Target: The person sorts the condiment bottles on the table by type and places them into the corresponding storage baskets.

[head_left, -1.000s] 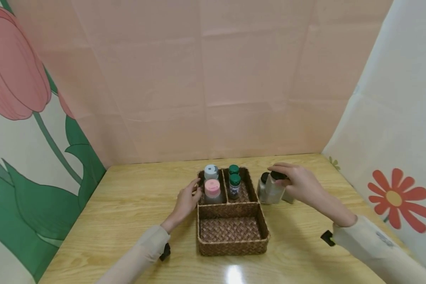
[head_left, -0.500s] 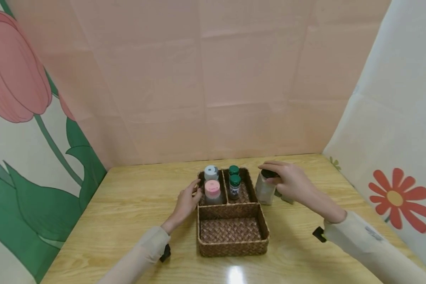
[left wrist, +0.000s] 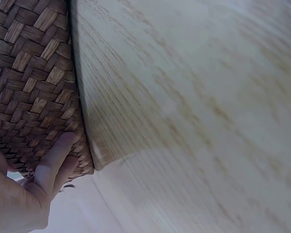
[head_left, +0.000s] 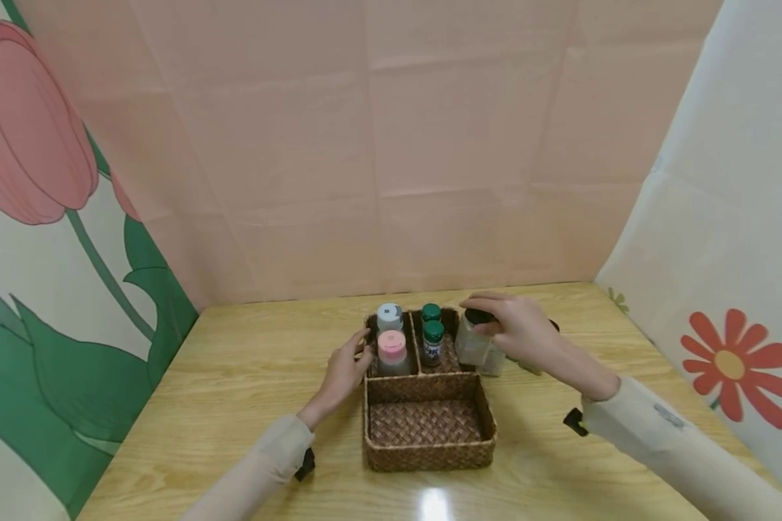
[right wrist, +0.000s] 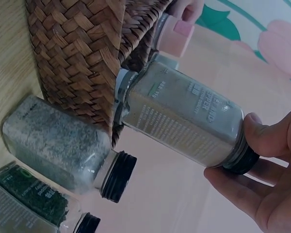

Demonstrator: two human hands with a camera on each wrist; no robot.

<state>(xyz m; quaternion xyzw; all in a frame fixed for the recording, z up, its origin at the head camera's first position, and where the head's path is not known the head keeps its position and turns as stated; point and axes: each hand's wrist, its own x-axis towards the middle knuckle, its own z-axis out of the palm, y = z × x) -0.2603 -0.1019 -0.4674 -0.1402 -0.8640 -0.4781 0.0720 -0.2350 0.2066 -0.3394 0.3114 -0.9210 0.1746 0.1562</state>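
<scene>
My right hand point(head_left: 524, 329) grips the black lid of a clear spice jar point(head_left: 471, 344) filled with greyish powder. The jar is raised at the right wall of a brown woven basket point(head_left: 430, 456), partly over its back right compartment; the right wrist view shows its printed glass. My left hand point(head_left: 342, 373) rests with its fingers against the basket's outer left wall; in the left wrist view the fingers point(left wrist: 53, 162) touch the weave. The back left compartment holds a pink-capped bottle point(head_left: 392, 346) and a white-capped bottle point(head_left: 389, 316). Two green-capped bottles point(head_left: 433, 340) stand in the back right one.
Right of the basket stand a spice jar of grey flakes point(right wrist: 58, 145) and one with green herbs point(right wrist: 34, 194), both black-lidded. The basket's wide front compartment point(head_left: 423, 422) shows its bare woven floor. A pink cloth backdrop point(head_left: 391, 181) rises behind the wooden table point(head_left: 267, 347).
My right hand has carried the spice jar leftward, from among the other jars to the basket's right wall. The left hand has stayed at the basket's left side.
</scene>
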